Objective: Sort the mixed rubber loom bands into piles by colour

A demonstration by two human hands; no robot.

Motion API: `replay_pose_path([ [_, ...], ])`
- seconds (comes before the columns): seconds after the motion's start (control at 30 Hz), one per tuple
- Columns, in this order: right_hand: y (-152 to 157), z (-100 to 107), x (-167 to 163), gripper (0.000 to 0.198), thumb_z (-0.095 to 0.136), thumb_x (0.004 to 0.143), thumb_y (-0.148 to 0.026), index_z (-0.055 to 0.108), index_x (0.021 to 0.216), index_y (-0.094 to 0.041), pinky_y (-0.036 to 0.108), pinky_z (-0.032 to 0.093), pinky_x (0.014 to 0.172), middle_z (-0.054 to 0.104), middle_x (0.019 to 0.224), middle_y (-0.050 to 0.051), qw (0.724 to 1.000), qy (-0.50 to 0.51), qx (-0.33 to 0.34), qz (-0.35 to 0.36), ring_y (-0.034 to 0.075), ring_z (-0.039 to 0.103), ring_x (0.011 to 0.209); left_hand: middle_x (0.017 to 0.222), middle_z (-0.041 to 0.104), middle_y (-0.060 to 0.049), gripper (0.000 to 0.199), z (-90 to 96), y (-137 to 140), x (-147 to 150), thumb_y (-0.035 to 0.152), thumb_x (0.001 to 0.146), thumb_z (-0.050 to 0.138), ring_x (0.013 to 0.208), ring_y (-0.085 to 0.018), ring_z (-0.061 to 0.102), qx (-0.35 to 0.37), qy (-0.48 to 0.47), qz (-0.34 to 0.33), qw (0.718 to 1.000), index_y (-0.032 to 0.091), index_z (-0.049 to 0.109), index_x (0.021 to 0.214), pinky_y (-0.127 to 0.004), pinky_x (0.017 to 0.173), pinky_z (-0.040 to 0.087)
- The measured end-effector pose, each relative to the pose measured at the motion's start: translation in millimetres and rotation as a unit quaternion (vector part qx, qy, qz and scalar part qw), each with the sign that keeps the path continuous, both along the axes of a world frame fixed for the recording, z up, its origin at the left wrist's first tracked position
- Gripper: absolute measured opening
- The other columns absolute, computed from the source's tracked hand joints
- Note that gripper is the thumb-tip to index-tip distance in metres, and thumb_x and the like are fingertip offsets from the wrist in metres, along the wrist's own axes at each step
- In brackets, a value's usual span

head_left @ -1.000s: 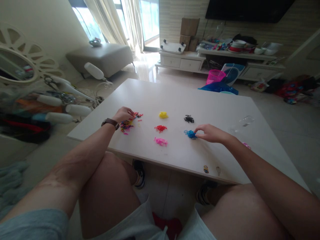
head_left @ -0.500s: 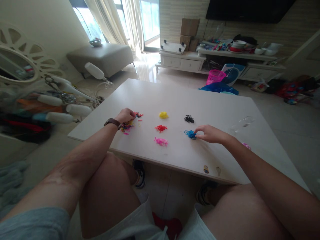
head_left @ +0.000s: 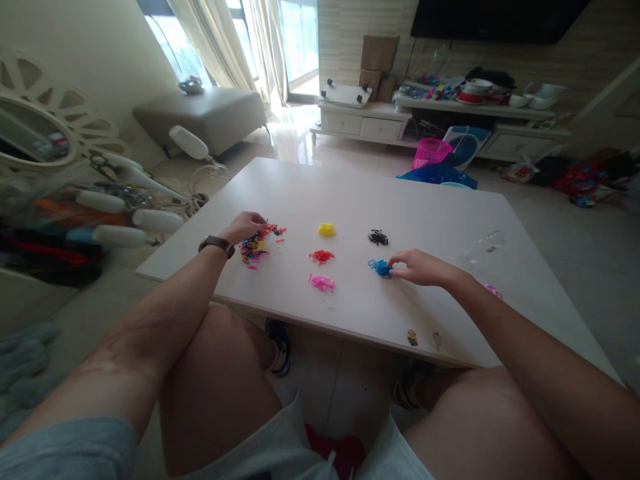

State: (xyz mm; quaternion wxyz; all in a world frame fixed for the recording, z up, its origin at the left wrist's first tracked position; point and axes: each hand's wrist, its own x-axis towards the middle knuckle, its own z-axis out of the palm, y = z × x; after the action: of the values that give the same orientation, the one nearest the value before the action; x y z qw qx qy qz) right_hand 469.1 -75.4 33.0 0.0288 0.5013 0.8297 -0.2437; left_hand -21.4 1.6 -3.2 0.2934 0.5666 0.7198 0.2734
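Left grip [head_left: 243,227] pinching band [head_left: 267,221] | right grip [head_left: 417,267] unclear, at blue pile [head_left: 381,268] | basket [head_left: 431,154] contents indistinct

Over on the left we've got a dark brown wrist strap [head_left: 217,246], and nearer to us, there it is, a short grey-blue sleeve [head_left: 75,447]! Centre near, pale grey shorts [head_left: 260,437], loose in the leg, with a light drawstring [head_left: 331,459]! Farther off, we spot dark shoes [head_left: 282,350] flashing white stripes!
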Motion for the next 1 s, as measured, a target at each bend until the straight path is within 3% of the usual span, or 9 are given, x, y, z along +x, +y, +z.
replay_pose_path([
  [0.17,1,-2,1,0.028,0.061,0.083,-0.04,0.076,0.102,-0.025,0.034,0.05,0.089,0.076,0.11,0.006,1.0,0.006,-0.003,0.002,0.026,0.069,0.096,0.071,0.072,-0.007,0.038,1.0,-2,-1,0.043,0.05,0.084,0.066,-0.018,0.062,0.001,-0.03,-0.028,0.999,0.016,0.075,0.075,-0.026,0.058,0.046],
  [0.5,0,1,-1,0.029,0.06,0.085,-0.038,0.076,0.105,-0.025,0.035,0.051,0.091,0.076,0.112,0.005,1.0,-0.003,-0.013,0.004,0.026,0.069,0.099,0.068,0.073,-0.006,0.02,2.4,1,-5,0.036,0.052,0.08,0.067,-0.021,0.064,-0.026,0.135,-0.073,0.988,0.021,0.078,0.065,-0.026,0.059,0.046],
  [0.77,-1,1,-1,0.028,0.063,0.084,-0.04,0.077,0.103,-0.025,0.037,0.052,0.091,0.076,0.112,0.006,1.0,0.008,-0.011,-0.004,0.028,0.069,0.101,0.067,0.071,-0.005,0.013,-6.0,5,2,0.023,0.051,0.076,0.065,-0.02,0.062,-0.022,0.166,-0.093,0.981,0.021,0.076,0.064,-0.026,0.059,0.047],
  [1.0,-1,2,-2,0.029,0.061,0.085,-0.038,0.077,0.105,-0.024,0.035,0.051,0.09,0.076,0.112,0.006,1.0,-0.002,-0.014,0.002,0.027,0.069,0.101,0.072,0.073,-0.006,0.021,1.3,6,5,0.026,0.056,0.075,0.062,-0.017,0.062,-0.022,0.14,-0.091,0.986,0.018,0.077,0.075,-0.024,0.056,0.045],
])
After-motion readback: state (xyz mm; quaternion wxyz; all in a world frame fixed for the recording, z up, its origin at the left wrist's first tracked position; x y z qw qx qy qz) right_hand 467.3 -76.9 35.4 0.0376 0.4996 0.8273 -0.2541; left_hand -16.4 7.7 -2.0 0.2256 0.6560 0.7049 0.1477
